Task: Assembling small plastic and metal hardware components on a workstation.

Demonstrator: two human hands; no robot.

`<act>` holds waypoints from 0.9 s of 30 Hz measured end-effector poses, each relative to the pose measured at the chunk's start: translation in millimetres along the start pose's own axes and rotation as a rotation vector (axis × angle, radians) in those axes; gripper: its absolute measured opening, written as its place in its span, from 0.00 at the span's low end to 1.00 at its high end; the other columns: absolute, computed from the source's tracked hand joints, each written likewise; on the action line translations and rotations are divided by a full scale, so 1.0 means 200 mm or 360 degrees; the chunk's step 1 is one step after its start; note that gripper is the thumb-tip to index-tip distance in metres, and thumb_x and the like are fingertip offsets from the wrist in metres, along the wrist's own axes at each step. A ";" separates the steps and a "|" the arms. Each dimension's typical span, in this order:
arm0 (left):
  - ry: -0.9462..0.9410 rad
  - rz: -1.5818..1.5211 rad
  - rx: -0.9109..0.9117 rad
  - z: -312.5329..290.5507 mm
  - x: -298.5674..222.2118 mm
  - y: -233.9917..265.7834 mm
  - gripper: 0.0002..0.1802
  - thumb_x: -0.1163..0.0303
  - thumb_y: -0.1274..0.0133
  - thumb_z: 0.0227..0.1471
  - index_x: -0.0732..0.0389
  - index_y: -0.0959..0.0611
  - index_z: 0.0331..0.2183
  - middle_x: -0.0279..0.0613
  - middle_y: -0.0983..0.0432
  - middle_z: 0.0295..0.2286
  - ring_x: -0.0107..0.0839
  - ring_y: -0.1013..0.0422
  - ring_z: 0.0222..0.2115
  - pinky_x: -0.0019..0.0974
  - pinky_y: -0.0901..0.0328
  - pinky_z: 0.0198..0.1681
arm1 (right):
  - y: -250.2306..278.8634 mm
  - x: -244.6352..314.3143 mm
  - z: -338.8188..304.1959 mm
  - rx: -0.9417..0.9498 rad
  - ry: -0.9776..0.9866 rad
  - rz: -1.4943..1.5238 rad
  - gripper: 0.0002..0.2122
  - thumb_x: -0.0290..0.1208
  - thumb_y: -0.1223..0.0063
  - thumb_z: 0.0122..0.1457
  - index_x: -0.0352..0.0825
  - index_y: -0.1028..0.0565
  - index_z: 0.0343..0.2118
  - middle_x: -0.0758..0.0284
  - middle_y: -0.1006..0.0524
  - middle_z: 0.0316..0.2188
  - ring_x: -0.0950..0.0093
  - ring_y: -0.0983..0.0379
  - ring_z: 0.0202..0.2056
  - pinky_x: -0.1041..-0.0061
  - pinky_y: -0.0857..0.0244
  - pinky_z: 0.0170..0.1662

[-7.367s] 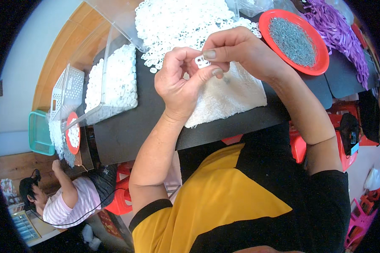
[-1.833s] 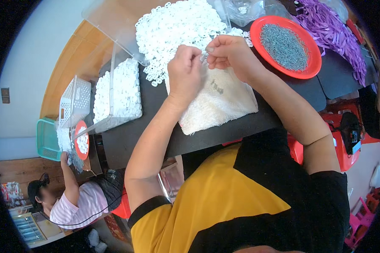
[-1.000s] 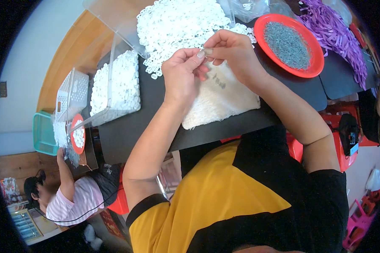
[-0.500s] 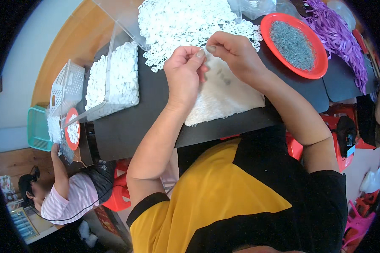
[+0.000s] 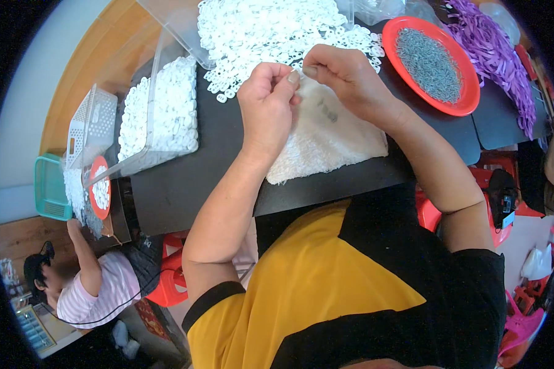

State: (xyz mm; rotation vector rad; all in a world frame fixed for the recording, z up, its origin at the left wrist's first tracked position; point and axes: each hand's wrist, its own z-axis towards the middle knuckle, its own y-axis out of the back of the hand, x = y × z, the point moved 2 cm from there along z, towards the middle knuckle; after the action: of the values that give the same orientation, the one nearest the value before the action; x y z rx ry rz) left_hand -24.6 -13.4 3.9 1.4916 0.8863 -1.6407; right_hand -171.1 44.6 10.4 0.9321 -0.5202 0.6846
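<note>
Above a cream fuzzy cloth on the dark table, my two hands meet. The thumb and forefinger of my left hand are pinched together, the other fingers curled under. Close to it on the right, my right hand also pinches, its fingertips almost touching the left ones. What sits in either pinch is too small to make out. Just beyond my hands spreads a heap of small white plastic pieces with holes. A red plate of thin grey nails lies right of my right hand.
At left a clear plastic box holds more white pieces. Past it are a white perforated basket, a teal basket and a small red plate. Purple strips pile up far right. Another person works at left.
My hands keep nearly the same place and the same pinches. The view has shifted slightly, so the boxes and the other person appear a little farther left.
</note>
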 end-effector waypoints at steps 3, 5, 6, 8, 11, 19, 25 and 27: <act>-0.0055 0.0072 -0.0008 0.00 0.00 0.00 0.03 0.75 0.48 0.54 0.64 0.23 0.29 0.34 0.27 0.22 0.19 0.34 0.18 0.23 0.40 0.20 | 0.00 0.00 0.00 -0.0018 0.0071 0.0003 0.03 0.23 0.51 0.56 0.29 0.29 0.32 0.61 0.29 0.21 0.74 0.33 0.23 0.76 0.37 0.29; -0.0068 0.0093 -0.0007 0.00 0.00 0.00 0.03 0.75 0.48 0.54 0.64 0.23 0.29 0.33 0.27 0.21 0.19 0.34 0.18 0.23 0.40 0.20 | 0.00 0.00 -0.01 -0.0014 0.0028 0.0019 0.05 0.27 0.50 0.56 0.31 0.28 0.32 0.58 0.28 0.23 0.65 0.30 0.26 0.70 0.36 0.31; -0.0071 0.0086 0.0001 0.00 0.00 0.00 0.04 0.75 0.48 0.54 0.64 0.23 0.29 0.33 0.27 0.21 0.19 0.34 0.19 0.23 0.40 0.20 | 0.00 0.00 -0.01 -0.0008 -0.0013 0.0039 0.07 0.31 0.49 0.56 0.33 0.26 0.32 0.54 0.26 0.25 0.56 0.28 0.29 0.65 0.35 0.32; -0.0071 0.0079 0.0009 0.00 0.00 0.00 0.04 0.74 0.48 0.54 0.64 0.23 0.29 0.32 0.27 0.21 0.18 0.34 0.19 0.23 0.40 0.20 | 0.00 0.01 -0.01 0.0008 -0.0026 0.0027 0.07 0.31 0.49 0.56 0.33 0.26 0.31 0.54 0.27 0.25 0.56 0.28 0.29 0.65 0.35 0.32; -0.0077 0.0092 0.0015 -0.01 0.01 0.00 0.04 0.75 0.48 0.54 0.64 0.23 0.28 0.32 0.27 0.21 0.18 0.34 0.18 0.23 0.40 0.20 | 0.00 0.02 -0.01 0.0026 -0.0040 0.0028 0.07 0.31 0.49 0.56 0.33 0.26 0.31 0.55 0.27 0.24 0.56 0.28 0.29 0.65 0.36 0.32; -0.0242 0.0214 -0.0006 -0.02 -0.02 0.00 0.03 0.78 0.50 0.54 0.64 0.23 0.28 0.32 0.28 0.21 0.19 0.35 0.17 0.23 0.41 0.18 | -0.04 0.05 -0.01 -0.0047 0.0051 0.0151 0.04 0.25 0.51 0.55 0.30 0.28 0.31 0.63 0.31 0.19 0.76 0.34 0.22 0.77 0.39 0.27; 0.0225 -0.0180 -0.0015 0.00 0.01 -0.02 0.02 0.77 0.50 0.54 0.63 0.24 0.29 0.35 0.29 0.20 0.22 0.34 0.17 0.25 0.41 0.16 | -0.04 0.01 -0.02 0.0071 -0.0230 0.0102 0.04 0.24 0.50 0.56 0.30 0.28 0.32 0.62 0.30 0.20 0.76 0.33 0.23 0.77 0.38 0.28; 0.0216 -0.0216 -0.0004 0.00 0.03 -0.02 0.02 0.76 0.50 0.55 0.64 0.24 0.30 0.35 0.28 0.20 0.22 0.33 0.17 0.25 0.41 0.16 | -0.04 -0.01 -0.01 -0.0070 0.0077 -0.0103 0.04 0.23 0.50 0.54 0.30 0.27 0.33 0.60 0.29 0.22 0.74 0.31 0.24 0.76 0.37 0.29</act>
State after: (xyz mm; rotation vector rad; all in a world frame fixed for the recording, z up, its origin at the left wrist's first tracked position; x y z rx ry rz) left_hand -29.3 -11.8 -1.4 1.5859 1.0843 -1.6485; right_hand -167.2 43.1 3.9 0.8854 -0.4585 0.6339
